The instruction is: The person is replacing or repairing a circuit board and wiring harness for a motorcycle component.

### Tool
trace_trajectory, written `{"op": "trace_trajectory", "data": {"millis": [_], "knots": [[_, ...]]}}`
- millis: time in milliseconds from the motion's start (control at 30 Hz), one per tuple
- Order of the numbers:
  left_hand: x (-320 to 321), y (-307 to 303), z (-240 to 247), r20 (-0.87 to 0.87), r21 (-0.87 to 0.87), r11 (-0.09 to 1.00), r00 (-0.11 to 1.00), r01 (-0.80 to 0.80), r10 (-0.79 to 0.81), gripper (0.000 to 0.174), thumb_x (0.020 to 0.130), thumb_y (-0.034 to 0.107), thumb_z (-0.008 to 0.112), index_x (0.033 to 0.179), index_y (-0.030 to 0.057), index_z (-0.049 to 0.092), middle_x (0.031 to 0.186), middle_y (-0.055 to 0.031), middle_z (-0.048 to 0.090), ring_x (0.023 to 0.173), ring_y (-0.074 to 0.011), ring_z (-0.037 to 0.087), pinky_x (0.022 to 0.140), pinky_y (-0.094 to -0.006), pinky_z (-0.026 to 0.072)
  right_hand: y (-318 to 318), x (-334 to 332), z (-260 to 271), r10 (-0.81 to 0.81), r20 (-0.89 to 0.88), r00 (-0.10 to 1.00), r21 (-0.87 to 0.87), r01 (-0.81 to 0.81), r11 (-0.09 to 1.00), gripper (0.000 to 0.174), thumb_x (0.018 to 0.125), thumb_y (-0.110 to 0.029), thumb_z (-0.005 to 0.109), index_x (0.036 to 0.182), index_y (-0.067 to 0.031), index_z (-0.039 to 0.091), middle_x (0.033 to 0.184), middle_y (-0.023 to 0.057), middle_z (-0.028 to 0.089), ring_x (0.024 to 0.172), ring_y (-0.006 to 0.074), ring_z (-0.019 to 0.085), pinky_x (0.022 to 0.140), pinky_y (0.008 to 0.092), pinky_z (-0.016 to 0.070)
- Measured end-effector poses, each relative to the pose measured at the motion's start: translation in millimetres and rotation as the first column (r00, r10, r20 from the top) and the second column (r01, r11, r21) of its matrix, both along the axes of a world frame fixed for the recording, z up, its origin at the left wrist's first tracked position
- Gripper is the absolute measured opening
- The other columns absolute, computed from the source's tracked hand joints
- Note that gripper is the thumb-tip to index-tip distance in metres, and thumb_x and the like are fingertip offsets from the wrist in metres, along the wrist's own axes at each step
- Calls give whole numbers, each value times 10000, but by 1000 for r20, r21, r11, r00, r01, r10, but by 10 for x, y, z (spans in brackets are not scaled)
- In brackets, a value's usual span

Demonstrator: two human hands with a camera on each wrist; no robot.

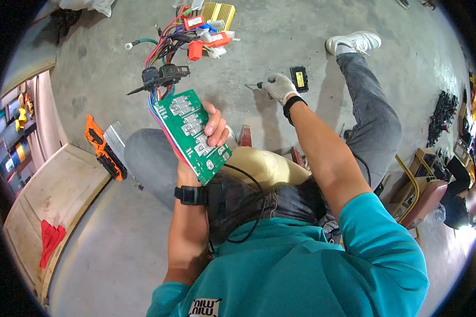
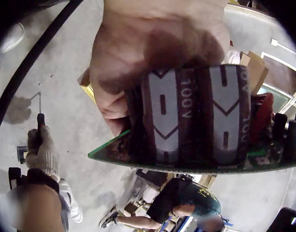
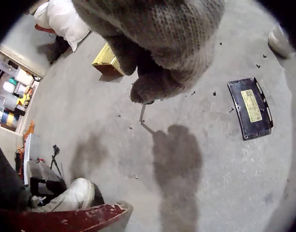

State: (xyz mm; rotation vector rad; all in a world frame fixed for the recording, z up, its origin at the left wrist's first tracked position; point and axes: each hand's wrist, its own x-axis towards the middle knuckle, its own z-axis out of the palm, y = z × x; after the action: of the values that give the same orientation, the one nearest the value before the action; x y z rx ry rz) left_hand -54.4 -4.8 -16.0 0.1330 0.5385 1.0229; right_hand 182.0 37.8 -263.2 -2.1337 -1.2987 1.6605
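A green circuit board (image 1: 188,124) is held by the bare left hand (image 1: 215,127), fingers curled over its edge in the head view. Up close, the left wrist view shows large capacitors (image 2: 224,113) on the board, beneath the palm of the left hand (image 2: 157,43). Coloured wires (image 1: 166,50) run from the board to several connectors. The gloved right hand (image 1: 280,88) grips a dark-handled screwdriver (image 2: 40,121), its shaft pointing away over the floor. Near that hand lies a black cover with a yellow label (image 1: 300,80), also seen as a black cover (image 3: 250,108) in the right wrist view.
Small screws (image 3: 130,127) are scattered on the concrete floor. A yellow finned metal part (image 1: 218,14) lies beyond the wires. An orange tool (image 1: 104,148) is by the left knee, near a wooden panel (image 1: 63,206). Another person (image 2: 182,200) appears in the left wrist view.
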Motion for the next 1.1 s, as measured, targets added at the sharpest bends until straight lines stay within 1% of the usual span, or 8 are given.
{"op": "trace_trajectory", "data": {"millis": [200, 267, 500, 600, 667, 800, 933, 1100], "knots": [[-15, 17, -47, 5, -7, 1000, 1000, -4, 4, 283, 1040, 230, 456, 1170, 13, 581, 721, 3, 515, 545, -103, 455, 562, -263, 397, -23, 24, -30, 4, 35, 999, 85, -7, 996, 414, 798, -372, 746, 1050, -44, 739, 1056, 228, 718, 1034, 365, 687, 902, 400, 523], [-4, 11, -41, 12, 3, 1000, 1000, 4, -4, 285, 1040, 230, 455, 1170, 11, 585, 723, 2, 515, 545, -103, 455, 562, -262, 397, 36, 107, 183, -14, -73, 997, -42, 11, 999, 399, 809, -322, 739, 1069, -21, 725, 1021, 218, 725, 906, 313, 715, 812, 379, 537], [14, 0, -36, 87, 38, 999, 996, -15, 11, 362, 1031, 283, 476, 1198, -17, 588, 774, -34, 519, 574, -124, 471, 582, -278, 409, 167, 301, 1149, -214, -205, 955, -6, 218, 976, 393, 812, -188, 697, 1132, 41, 680, 852, 79, 674, 685, 144, 633, 622, 284, 533], [-46, -3, -169, 178, 95, 995, 984, 3, -20, 508, 1001, 399, 523, 1241, -47, 573, 823, -64, 527, 618, -155, 498, 617, -297, 427, 147, 421, 1792, -246, -268, 932, 21, 261, 965, 391, 812, -179, 686, 1130, 49, 671, 860, 88, 664, 691, 141, 631, 645, 284, 543], [-44, -14, -152, 254, 74, 997, 967, -14, -5, 782, 948, 647, 443, 1213, -75, 586, 862, -110, 577, 643, -184, 517, 646, -323, 440, 47, 564, 1957, -238, -329, 914, 77, 276, 958, 387, 827, -179, 669, 1134, 56, 659, 849, 84, 647, 692, 136, 621, 635, 283, 528], [-71, -37, -102, 291, 90, 996, 957, -14, -13, 732, 949, 573, 431, 1220, -87, 593, 893, -142, 602, 660, -209, 548, 642, -334, 444, -204, 731, 2447, -254, -546, 799, 71, 346, 936, 355, 880, -170, 634, 1159, 50, 641, 844, 70, 632, 673, 127, 585, 627, 263, 482], [-147, -30, -118, 261, 88, 996, 964, 23, -45, 719, 966, 553, 397, 1199, -90, 621, 915, -178, 651, 644, -236, 583, 619, -348, 453, -495, 696, 2999, -257, -544, 799, 96, 364, 927, 337, 929, -180, 675, 1202, 12, 630, 909, 22, 624, 704, 82, 556, 622, 226, 456], [-225, -27, -224, 184, 56, 998, 982, 36, -46, 841, 977, 656, 364, 1192, -116, 617, 1035, -261, 687, 591, -259, 604, 575, -378, 495, -671, 633, 3410, -285, -548, 787, 101, 400, 911, 326, 929, -175, 678, 1209, -14, 633, 929, 32, 634, 725, 86, 581, 653, 219, 481]]}}
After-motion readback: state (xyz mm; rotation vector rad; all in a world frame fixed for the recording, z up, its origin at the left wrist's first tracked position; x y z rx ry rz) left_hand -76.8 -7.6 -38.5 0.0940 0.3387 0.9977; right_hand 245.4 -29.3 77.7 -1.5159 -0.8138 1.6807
